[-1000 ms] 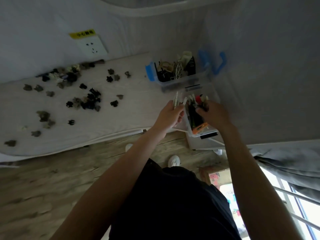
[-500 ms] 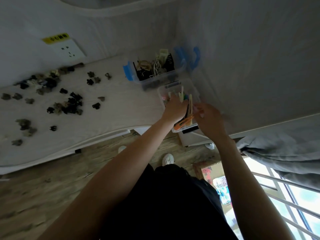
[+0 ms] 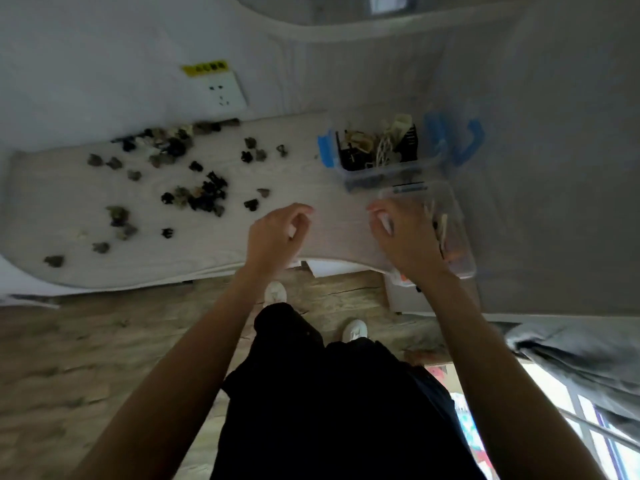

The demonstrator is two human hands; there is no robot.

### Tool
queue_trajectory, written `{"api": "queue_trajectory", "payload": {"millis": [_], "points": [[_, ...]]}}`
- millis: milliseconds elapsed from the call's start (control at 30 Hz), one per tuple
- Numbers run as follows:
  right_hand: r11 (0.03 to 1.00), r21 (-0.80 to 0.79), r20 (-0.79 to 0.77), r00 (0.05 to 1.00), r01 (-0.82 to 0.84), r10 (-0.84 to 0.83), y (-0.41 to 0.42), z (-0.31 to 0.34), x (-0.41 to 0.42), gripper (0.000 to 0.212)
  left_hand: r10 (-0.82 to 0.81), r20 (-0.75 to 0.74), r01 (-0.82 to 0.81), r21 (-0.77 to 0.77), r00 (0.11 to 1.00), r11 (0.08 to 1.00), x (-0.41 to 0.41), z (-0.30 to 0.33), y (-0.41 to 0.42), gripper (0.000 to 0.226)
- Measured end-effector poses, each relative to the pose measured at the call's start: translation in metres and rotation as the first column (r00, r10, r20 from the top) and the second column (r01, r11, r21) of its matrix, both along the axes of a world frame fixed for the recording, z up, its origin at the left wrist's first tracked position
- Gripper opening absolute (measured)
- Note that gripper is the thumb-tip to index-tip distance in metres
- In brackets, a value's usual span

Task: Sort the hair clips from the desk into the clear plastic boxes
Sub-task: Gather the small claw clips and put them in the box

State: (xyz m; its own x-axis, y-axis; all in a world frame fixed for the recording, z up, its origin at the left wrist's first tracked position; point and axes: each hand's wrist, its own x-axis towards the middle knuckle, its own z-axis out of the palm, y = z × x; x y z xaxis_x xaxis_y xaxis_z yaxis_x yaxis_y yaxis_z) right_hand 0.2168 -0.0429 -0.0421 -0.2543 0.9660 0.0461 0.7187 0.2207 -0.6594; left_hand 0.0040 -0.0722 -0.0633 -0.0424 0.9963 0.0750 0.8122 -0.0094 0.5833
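Yellow label [image 3: 205, 69], writing perhaps illegible

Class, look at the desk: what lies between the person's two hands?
In the head view, only bare desk lies between the left hand and right hand; no clips there.

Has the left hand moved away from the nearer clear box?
Yes. The left hand has moved left, off the nearer clear box, toward the clips.
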Motion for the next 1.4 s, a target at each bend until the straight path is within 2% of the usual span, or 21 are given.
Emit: {"api": "queue_trajectory", "payload": {"millis": [100, 233, 367, 500, 667, 800, 967, 1167, 1267, 1333, 1400], "points": [[0.984, 0.009, 0.058, 0.982, -0.18, 0.179, 0.018, -0.006, -0.058, 0.02, 0.143, -0.088, -0.144, -0.004, 0.986, 0.99, -0.065, -0.009, -0.006, 0.023], [0.931, -0.075, 0.095, 0.927, -0.357, 0.363, 0.049, -0.02, -0.14, 0.031, 0.284, -0.079, -0.292, -0.108, 0.955, 0.95, -0.154, -0.023, -0.003, 0.026], [0.904, -0.163, 0.106, 0.904, -0.395, 0.414, 0.089, -0.038, -0.218, 0.041, 0.366, -0.076, -0.374, -0.213, 0.927, 0.903, -0.23, -0.036, 0.007, 0.037], [0.916, -0.227, 0.161, 0.916, -0.329, 0.369, 0.135, -0.052, -0.284, 0.049, 0.407, -0.074, -0.413, -0.182, 0.911, 0.892, -0.292, -0.038, 0.032, 0.042], [0.928, -0.231, 0.329, 0.874, -0.293, 0.358, 0.174, -0.067, -0.336, 0.062, 0.338, -0.019, -0.334, -0.212, 0.941, 0.918, -0.343, -0.043, 0.079, 0.047], [0.921, -0.287, 0.432, 0.822, -0.265, 0.371, 0.182, -0.072, -0.364, 0.065, 0.136, -0.131, -0.165, -0.239, 0.982, 0.957, -0.36, -0.045, 0.119, 0.055], [0.903, -0.332, 0.528, 0.739, -0.274, 0.418, 0.173, -0.077, -0.389, 0.056, 0.031, -0.3, -0.129, -0.311, 0.953, 0.942, -0.378, -0.055, 0.149, 0.052], [0.867, -0.34, 0.531, 0.687, -0.364, 0.496, 0.137, -0.074, -0.365, 0.042, 0.015, -0.332, -0.112, -0.276, 0.943, 0.955, -0.381, -0.065, 0.138, 0.037], [0.917, -0.264, 0.508, 0.765, -0.298, 0.395, 0.13, -0.073, -0.353, 0.036, 0.038, -0.321, -0.131, -0.273, 0.946, 0.953, -0.382, -0.066, 0.129, 0.028], [0.939, -0.143, 0.393, 0.853, -0.311, 0.343, 0.138, -0.072, -0.363, 0.034, 0.045, -0.319, -0.143, -0.292, 0.947, 0.946, -0.382, -0.068, 0.124, 0.027], [0.909, -0.094, 0.324, 0.851, -0.406, 0.413, 0.151, -0.072, -0.384, 0.034, 0.048, -0.306, -0.153, -0.329, 0.951, 0.932, -0.384, -0.069, 0.121, 0.027]]}}
